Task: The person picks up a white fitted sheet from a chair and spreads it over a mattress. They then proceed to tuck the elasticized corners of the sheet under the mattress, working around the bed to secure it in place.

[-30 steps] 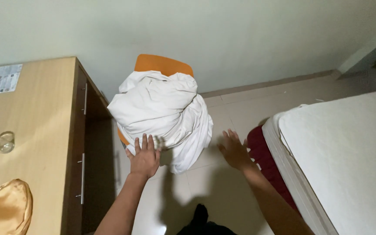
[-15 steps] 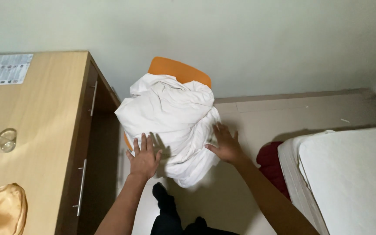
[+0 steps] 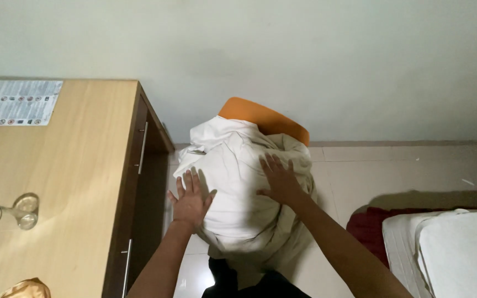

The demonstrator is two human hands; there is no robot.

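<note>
A bundle of crumpled white sheets (image 3: 238,165) is heaped on an orange chair (image 3: 266,117) that stands against the wall. My left hand (image 3: 190,198) lies flat on the bundle's lower left side, fingers spread. On the upper right of the bundle rests my right hand (image 3: 279,181), palm down with fingers apart. Neither hand grips the cloth. The chair's seat is hidden under the sheets.
A wooden desk (image 3: 73,182) with drawers stands at the left, bearing a glass (image 3: 26,211), a printed sheet (image 3: 17,102) and a golden cloth (image 3: 26,289). A white mattress (image 3: 454,251) over a dark red cloth (image 3: 371,226) is at the lower right. The floor is tiled.
Both hands have moved in from beside the bundle and now lie on it. My right hand has gone up onto its top right. The view has shifted closer.
</note>
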